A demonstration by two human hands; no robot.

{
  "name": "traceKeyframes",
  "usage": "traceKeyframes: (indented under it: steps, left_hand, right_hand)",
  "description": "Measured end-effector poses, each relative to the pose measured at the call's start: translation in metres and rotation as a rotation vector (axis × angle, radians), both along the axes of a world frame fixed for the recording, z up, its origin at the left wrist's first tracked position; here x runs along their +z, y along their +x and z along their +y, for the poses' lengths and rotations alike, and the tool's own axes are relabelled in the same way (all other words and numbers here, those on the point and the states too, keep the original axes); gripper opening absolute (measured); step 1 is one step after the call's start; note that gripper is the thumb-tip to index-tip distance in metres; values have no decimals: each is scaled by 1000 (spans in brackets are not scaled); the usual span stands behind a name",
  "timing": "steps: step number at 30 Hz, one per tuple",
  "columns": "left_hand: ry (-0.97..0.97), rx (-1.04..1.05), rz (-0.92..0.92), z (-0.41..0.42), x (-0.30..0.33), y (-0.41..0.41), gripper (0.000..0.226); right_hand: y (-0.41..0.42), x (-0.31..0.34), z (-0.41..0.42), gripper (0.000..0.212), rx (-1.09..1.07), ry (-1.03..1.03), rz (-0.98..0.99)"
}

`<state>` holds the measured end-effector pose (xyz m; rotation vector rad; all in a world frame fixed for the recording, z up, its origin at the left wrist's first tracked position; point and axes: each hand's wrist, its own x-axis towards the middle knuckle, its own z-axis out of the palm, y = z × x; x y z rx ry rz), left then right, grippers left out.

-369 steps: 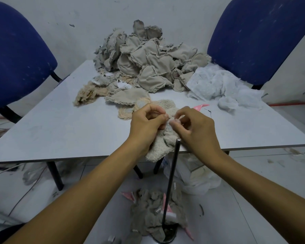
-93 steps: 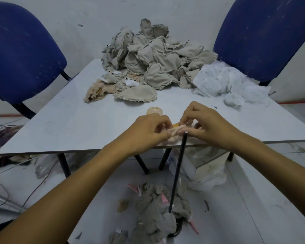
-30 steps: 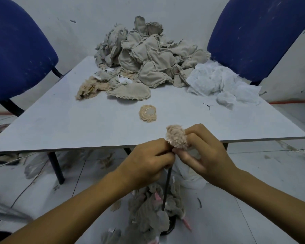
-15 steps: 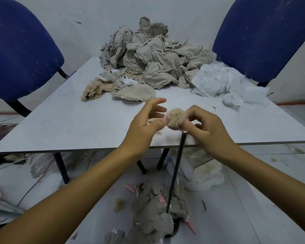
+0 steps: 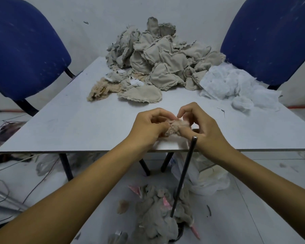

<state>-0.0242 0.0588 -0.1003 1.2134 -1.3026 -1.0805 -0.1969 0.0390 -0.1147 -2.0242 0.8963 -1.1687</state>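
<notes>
beige fuzzy fabric piece [image 5: 176, 127] sits pinched between left grip [image 5: 149, 126] and right grip [image 5: 203, 126].

Bare surface [image 5: 81, 124] lies open left of the fabric heap [image 5: 158, 59]. The heap and white stuffing [image 5: 236, 87] block the far side. An upright black rod [image 5: 185, 173] stands before the near edge.

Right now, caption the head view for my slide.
Left hand and right hand pinch a fuzzy beige fabric piece over the table's near edge.
</notes>
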Motion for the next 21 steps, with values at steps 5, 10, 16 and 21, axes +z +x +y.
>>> traceKeyframes:
  steps: [5, 10, 16, 21]
  left_hand:
    - [-38, -207, -157, 0, 9, 12, 24]
    - [-201, 63, -832, -11, -6, 23, 29]
    - [-155, -17, -1087, -12, -15, 21, 29]
    - [-351, 26, -1188, -6, -13, 18, 23]
  right_hand:
    - [-7, 2, -18, 25, -65, 244, -303]
    - [-2, 0, -18, 23, -163, 248, -100]
    - [6, 3, -14, 28, -231, 155, 173]
    - [-1, 3, -17, 31, -170, -135, 658]
